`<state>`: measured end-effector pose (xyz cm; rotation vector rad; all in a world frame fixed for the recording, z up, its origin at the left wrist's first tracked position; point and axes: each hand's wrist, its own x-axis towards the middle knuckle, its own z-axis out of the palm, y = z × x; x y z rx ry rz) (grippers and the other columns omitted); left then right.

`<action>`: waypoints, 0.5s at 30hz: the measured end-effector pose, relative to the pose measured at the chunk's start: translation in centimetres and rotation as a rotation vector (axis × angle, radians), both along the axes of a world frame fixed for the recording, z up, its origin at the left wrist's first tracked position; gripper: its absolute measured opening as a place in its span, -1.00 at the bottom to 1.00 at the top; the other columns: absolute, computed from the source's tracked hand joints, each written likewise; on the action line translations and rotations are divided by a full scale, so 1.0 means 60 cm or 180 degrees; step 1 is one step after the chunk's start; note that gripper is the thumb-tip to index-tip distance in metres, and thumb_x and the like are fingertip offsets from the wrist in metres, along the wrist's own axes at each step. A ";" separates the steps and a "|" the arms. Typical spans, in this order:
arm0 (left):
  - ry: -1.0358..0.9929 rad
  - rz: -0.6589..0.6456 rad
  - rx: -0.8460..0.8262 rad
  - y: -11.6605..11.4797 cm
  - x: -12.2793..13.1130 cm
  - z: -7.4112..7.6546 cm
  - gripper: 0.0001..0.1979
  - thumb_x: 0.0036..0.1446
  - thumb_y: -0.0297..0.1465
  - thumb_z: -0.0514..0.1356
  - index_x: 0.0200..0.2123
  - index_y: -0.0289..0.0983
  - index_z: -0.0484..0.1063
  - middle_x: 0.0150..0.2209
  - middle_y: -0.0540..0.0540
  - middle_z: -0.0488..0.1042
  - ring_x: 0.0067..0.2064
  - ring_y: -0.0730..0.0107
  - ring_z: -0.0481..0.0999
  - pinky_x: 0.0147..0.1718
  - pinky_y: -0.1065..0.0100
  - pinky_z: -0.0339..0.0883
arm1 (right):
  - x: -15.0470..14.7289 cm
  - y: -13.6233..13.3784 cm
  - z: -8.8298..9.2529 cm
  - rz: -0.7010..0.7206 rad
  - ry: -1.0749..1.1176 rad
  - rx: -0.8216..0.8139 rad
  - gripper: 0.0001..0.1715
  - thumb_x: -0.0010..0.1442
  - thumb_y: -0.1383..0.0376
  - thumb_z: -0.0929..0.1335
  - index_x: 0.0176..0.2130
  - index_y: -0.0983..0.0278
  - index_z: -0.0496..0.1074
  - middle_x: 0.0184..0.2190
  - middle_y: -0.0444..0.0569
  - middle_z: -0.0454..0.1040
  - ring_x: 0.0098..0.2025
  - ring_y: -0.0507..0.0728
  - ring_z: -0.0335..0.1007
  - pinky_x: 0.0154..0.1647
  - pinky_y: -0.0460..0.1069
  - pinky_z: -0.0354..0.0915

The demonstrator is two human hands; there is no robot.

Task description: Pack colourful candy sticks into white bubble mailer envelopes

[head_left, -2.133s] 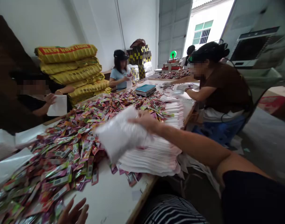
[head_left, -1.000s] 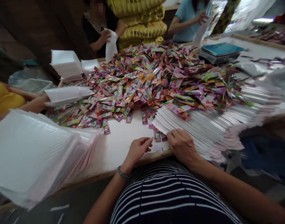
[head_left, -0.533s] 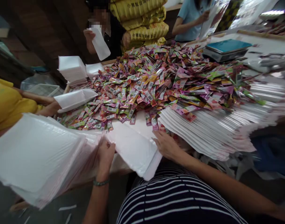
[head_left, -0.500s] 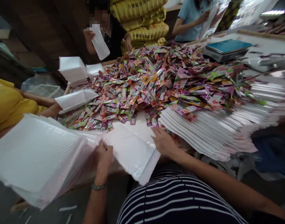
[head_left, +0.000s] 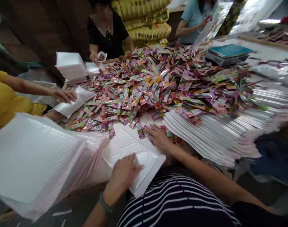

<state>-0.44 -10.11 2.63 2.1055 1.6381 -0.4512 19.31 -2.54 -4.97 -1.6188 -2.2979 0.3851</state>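
A white bubble mailer [head_left: 134,151] lies flat on the table in front of me, its near corner hanging over the edge. My left hand [head_left: 123,171] rests on top of it, fingers laid loosely across its surface. My right hand [head_left: 158,137] reaches past the mailer's far edge with fingers stretched out, touching a few colourful sachets [head_left: 142,132] at the rim of the big sachet pile [head_left: 162,82]. Nothing shows inside either hand.
Fanned stacks of white mailers lie at my right [head_left: 217,132] and left [head_left: 35,157]. A blue-topped scale [head_left: 226,53] stands behind the pile, yellow sacks [head_left: 148,30] beyond. Across the table are a person in a yellow sleeve [head_left: 7,94], one in black [head_left: 108,34] and one in light blue [head_left: 191,19], all handling mailers.
The mailer now lies flat. My left hand moved from its left edge onto its top. My right hand slid forward onto the sachets. The person in black lowered their mailer.
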 end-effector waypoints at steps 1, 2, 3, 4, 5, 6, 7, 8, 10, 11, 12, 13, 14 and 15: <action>0.0165 0.0061 -0.0155 0.007 -0.004 0.013 -0.59 0.26 -0.24 0.06 0.08 -0.32 0.39 -0.05 -0.34 0.54 -0.01 0.00 0.54 -0.08 0.11 0.38 | 0.017 -0.020 0.001 -0.0171 -0.0103 0.0074 -0.50 0.30 0.36 0.20 0.21 0.28 0.30 0.21 0.20 0.28 0.27 0.26 0.13 0.19 0.17 0.16; 0.0309 0.0093 -0.0242 0.016 -0.006 0.024 -0.63 0.28 -0.25 0.02 -0.01 -0.32 0.46 -0.14 -0.31 0.58 -0.08 0.00 0.57 -0.13 0.12 0.39 | 0.033 -0.038 0.001 -0.0413 -0.0246 0.0112 -0.47 0.30 0.34 0.21 0.23 0.34 0.25 0.21 0.27 0.27 0.24 0.29 0.18 0.16 0.16 0.20; 0.0394 0.0099 -0.0237 0.028 -0.005 0.034 -0.64 0.30 -0.26 -0.02 -0.10 -0.31 0.50 -0.20 -0.30 0.59 -0.11 0.00 0.58 -0.16 0.14 0.38 | 0.048 -0.055 0.001 -0.0695 -0.0412 0.0099 -0.44 0.30 0.31 0.22 0.25 0.39 0.21 0.20 0.33 0.27 0.20 0.32 0.23 0.11 0.16 0.25; 0.0403 0.0106 -0.0138 0.043 -0.001 0.040 -0.62 0.31 -0.25 -0.04 -0.18 -0.30 0.52 -0.23 -0.30 0.60 -0.12 0.00 0.58 -0.18 0.15 0.37 | 0.059 -0.067 0.001 -0.0953 -0.0580 0.0034 -0.41 0.29 0.26 0.24 0.26 0.42 0.19 0.17 0.38 0.28 0.15 0.35 0.28 0.05 0.16 0.28; 0.0348 0.0144 0.0036 0.061 0.008 0.043 -0.58 0.31 -0.21 -0.06 -0.22 -0.31 0.53 -0.24 -0.30 0.60 -0.12 -0.01 0.58 -0.19 0.16 0.36 | 0.066 -0.076 0.001 -0.1131 -0.0718 -0.0062 -0.37 0.29 0.22 0.26 0.26 0.43 0.18 0.14 0.40 0.31 0.10 0.37 0.33 0.00 0.16 0.31; 0.0270 0.0241 0.0229 0.082 0.020 0.042 -0.53 0.31 -0.15 -0.07 -0.24 -0.32 0.53 -0.25 -0.31 0.59 -0.12 -0.01 0.58 -0.20 0.18 0.35 | 0.070 -0.079 0.001 -0.1228 -0.0801 -0.0162 -0.34 0.27 0.18 0.28 0.27 0.43 0.17 0.11 0.41 0.34 0.05 0.38 0.37 -0.03 0.16 0.33; 0.0182 0.0380 0.0389 0.103 0.035 0.037 -0.47 0.29 -0.08 -0.09 -0.24 -0.33 0.53 -0.26 -0.33 0.59 -0.13 -0.02 0.58 -0.22 0.19 0.35 | 0.071 -0.078 0.001 -0.1254 -0.0819 -0.0252 -0.32 0.27 0.17 0.29 0.27 0.42 0.15 0.08 0.40 0.37 0.01 0.37 0.40 -0.06 0.14 0.34; 0.0112 0.0532 0.0498 0.125 0.052 0.029 -0.41 0.27 -0.01 -0.09 -0.24 -0.36 0.52 -0.26 -0.35 0.58 -0.12 -0.03 0.57 -0.23 0.20 0.35 | 0.070 -0.073 0.002 -0.1223 -0.0776 -0.0343 -0.31 0.26 0.18 0.29 0.28 0.41 0.14 0.04 0.37 0.41 -0.02 0.36 0.43 -0.07 0.13 0.34; 0.0017 0.0785 0.0510 0.165 0.084 0.007 -0.36 0.21 0.06 -0.05 -0.22 -0.40 0.51 -0.21 -0.38 0.57 -0.09 -0.02 0.56 -0.24 0.24 0.34 | 0.066 -0.057 0.006 -0.1108 -0.0547 -0.0527 -0.31 0.27 0.23 0.28 0.30 0.39 0.11 -0.06 0.29 0.48 -0.09 0.30 0.47 -0.10 0.08 0.35; -0.0030 0.0864 0.0563 0.180 0.096 -0.005 -0.39 0.19 0.06 0.02 -0.17 -0.41 0.49 -0.17 -0.38 0.56 -0.07 0.00 0.55 -0.24 0.27 0.33 | 0.065 -0.047 0.008 -0.1073 -0.0412 -0.0587 -0.33 0.27 0.25 0.27 0.30 0.39 0.10 -0.09 0.26 0.50 -0.11 0.28 0.47 -0.10 0.07 0.35; -0.0061 0.0943 0.0622 0.191 0.104 -0.017 -0.42 0.16 0.02 0.09 -0.11 -0.41 0.46 -0.13 -0.38 0.55 -0.04 0.03 0.54 -0.22 0.29 0.33 | 0.063 -0.039 0.009 -0.1057 -0.0287 -0.0609 -0.36 0.27 0.28 0.26 0.29 0.38 0.13 -0.09 0.23 0.50 -0.11 0.25 0.47 -0.09 0.05 0.34; -0.0088 0.1019 0.0702 0.199 0.108 -0.028 -0.45 0.14 -0.03 0.15 -0.06 -0.41 0.44 -0.10 -0.37 0.54 -0.03 0.06 0.53 -0.21 0.31 0.32 | 0.062 -0.031 0.011 -0.1040 -0.0178 -0.0595 -0.41 0.28 0.31 0.25 0.26 0.37 0.18 -0.05 0.22 0.49 -0.09 0.23 0.46 -0.07 0.04 0.34; -0.0103 0.1107 0.0782 0.204 0.108 -0.038 -0.48 0.12 -0.09 0.20 -0.04 -0.40 0.42 -0.09 -0.36 0.54 -0.02 0.08 0.53 -0.20 0.32 0.31 | 0.060 -0.025 0.011 -0.0996 -0.0097 -0.0553 -0.47 0.28 0.34 0.23 0.22 0.35 0.24 -0.01 0.21 0.47 -0.07 0.21 0.44 -0.04 0.04 0.32; -0.0111 0.1207 0.0834 0.206 0.105 -0.046 -0.52 0.10 -0.14 0.23 -0.05 -0.39 0.43 -0.10 -0.35 0.55 -0.03 0.09 0.53 -0.20 0.32 0.31 | 0.058 -0.019 0.012 -0.0929 -0.0051 -0.0496 -0.53 0.28 0.37 0.22 0.16 0.34 0.31 0.02 0.19 0.45 -0.04 0.21 0.42 0.00 0.04 0.30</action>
